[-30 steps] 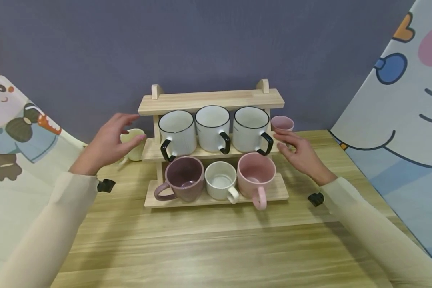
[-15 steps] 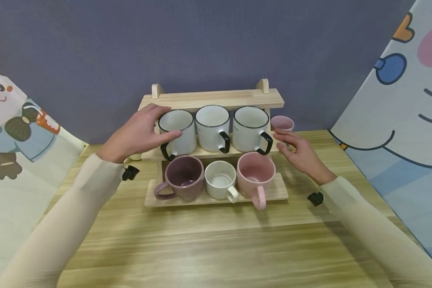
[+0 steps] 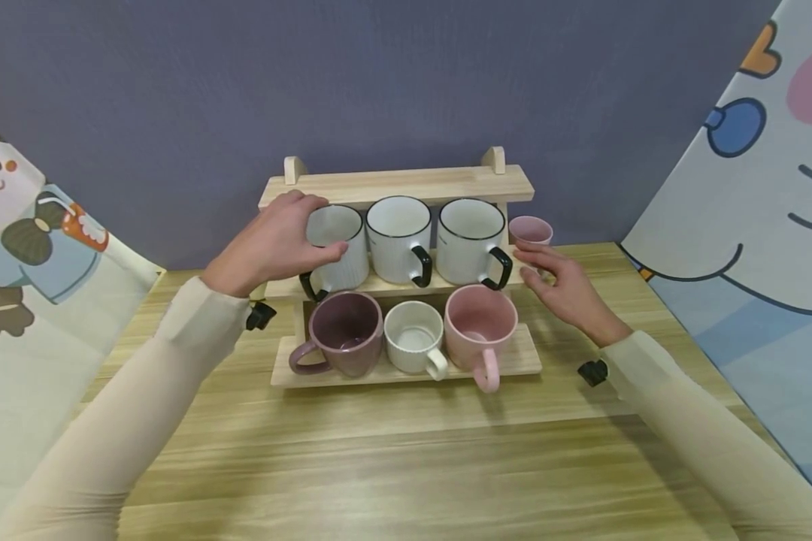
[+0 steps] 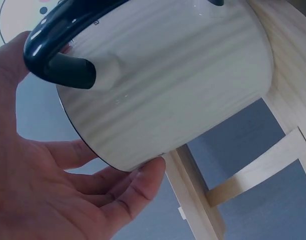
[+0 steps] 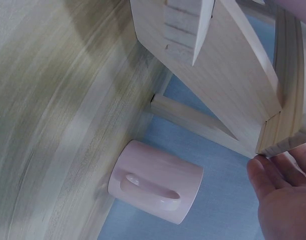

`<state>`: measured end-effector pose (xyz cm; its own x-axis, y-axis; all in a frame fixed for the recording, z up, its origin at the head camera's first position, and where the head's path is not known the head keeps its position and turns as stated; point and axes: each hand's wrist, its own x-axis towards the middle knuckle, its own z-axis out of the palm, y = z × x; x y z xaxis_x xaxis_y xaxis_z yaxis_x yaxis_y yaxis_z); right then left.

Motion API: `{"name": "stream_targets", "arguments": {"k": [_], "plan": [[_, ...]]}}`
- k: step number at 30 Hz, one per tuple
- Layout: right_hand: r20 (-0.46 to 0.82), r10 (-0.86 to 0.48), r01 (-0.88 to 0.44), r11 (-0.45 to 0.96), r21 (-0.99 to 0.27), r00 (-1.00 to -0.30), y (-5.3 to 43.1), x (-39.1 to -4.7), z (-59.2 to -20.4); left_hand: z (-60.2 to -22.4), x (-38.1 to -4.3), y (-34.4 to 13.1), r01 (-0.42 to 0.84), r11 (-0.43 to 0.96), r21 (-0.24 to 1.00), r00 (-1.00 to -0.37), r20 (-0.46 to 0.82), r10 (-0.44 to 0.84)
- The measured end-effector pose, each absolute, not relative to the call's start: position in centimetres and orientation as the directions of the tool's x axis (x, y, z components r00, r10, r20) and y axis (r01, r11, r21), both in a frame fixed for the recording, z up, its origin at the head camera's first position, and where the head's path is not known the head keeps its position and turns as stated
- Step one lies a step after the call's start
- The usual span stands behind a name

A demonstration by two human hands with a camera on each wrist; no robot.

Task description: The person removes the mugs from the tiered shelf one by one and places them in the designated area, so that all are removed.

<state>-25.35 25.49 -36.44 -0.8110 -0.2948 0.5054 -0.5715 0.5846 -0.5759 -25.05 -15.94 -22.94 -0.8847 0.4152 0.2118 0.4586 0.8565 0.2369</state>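
Observation:
A white mug with a black rim and black handle stands at the left end of the rack's middle shelf. My left hand grips it near the rim, thumb toward the front and fingers round the far side. In the left wrist view, curled fingertips touch the white wall of the mug. My right hand lies at the right end of the middle shelf, fingers fairly straight. In the right wrist view, its fingertips touch the shelf's wooden end. Its thumb is hidden there.
Two matching white mugs stand alongside. On the bottom shelf are a purple mug, a small cream cup and a pink mug. A pale pink cup stands behind the rack's right side. The top shelf is above.
My left hand has moved right, from beside the pale yellow cup to the left white mug, and taken hold of its rim area. The right hand stays put.

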Motion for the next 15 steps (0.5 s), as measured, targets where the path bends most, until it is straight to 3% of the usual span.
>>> {"name": "stream_targets", "arguments": {"k": [15], "plan": [[0.508, -0.295, -0.575, 0.579, -0.578, -0.809, 25.61, -25.40, -36.58, -22.49, -25.21, -15.51, 0.408, 0.883, 0.233, -0.913, 0.126, 0.389]]}}
